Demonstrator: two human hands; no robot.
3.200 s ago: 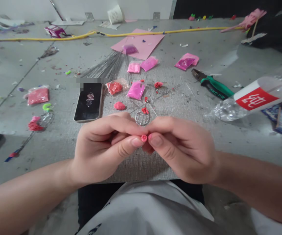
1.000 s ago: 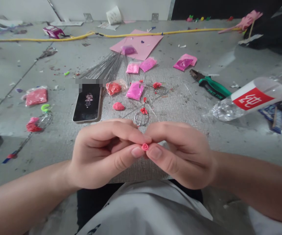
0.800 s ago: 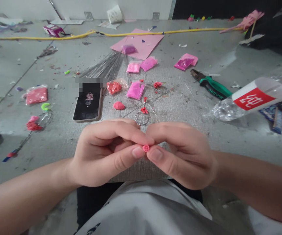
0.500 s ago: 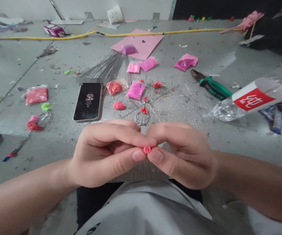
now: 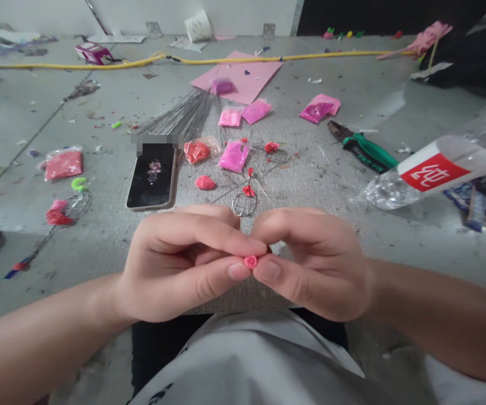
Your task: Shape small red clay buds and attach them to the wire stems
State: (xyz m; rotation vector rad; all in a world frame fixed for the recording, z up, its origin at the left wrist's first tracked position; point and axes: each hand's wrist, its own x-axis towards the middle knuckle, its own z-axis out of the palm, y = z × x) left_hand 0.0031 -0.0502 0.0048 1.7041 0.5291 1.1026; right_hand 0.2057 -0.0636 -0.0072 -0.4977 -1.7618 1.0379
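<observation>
While pinching pink rosette (image 5: 250, 262) in left hand (image 5: 165, 275), holding face-up right of phone (image 5: 152, 177); touching with right hand (image 5: 323, 270), unclear whether gripping.

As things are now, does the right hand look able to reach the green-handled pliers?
Probably yes. The pliers lie ahead of the right hand, apparently uncovered; the bottle lies beside their handle end. That hand, however, is busy at the small pink piece.
</observation>
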